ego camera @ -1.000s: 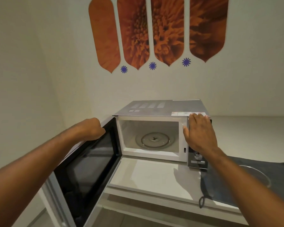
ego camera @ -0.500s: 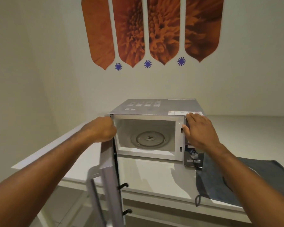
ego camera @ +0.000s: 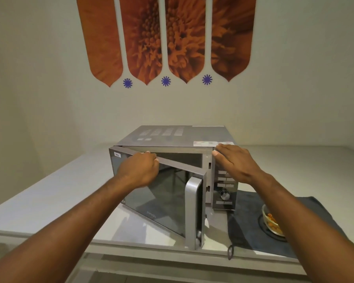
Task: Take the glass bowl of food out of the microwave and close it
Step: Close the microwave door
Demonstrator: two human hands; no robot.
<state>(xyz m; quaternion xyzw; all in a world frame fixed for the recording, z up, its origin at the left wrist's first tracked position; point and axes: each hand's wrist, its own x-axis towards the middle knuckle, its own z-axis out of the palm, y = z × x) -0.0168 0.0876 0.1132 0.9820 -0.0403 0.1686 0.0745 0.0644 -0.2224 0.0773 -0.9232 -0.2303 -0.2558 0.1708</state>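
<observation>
Bench [ego camera: 55,193] was white, corner setup, microwave [ego camera: 178,137] sat mid-bench w/ its door [ego camera: 164,203] roughly half swung, hinge on the left, free edge w/ the silver handle [ego camera: 193,211] sticking out toward me. Dark cloth [ego camera: 247,227] lay just right of the microwave, hanging a bit over the bench lip.

Glass bowl [ego camera: 271,220] was already out: sitting on the cloth, right of the microwave, orange food inside, partly hidden behind my right forearm. So step 1 looked done, only the close was left.

My left hand [ego camera: 140,170] was on the door's top edge, fingers [ego camera: 151,158] curled over it, gripping. Right hand [ego camera: 236,164] lay flat and open against the microwave's top-right front corner above the control panel [ego camera: 225,186], holding nothing, bracing the body imo.

Key relation: door's long axis ran from the hinge at left out toward me; the cavity opening lay behind my left fingers. Left hand was the one on it, so the push should go away from me and rightward until the latch side meets the frame.
</observation>
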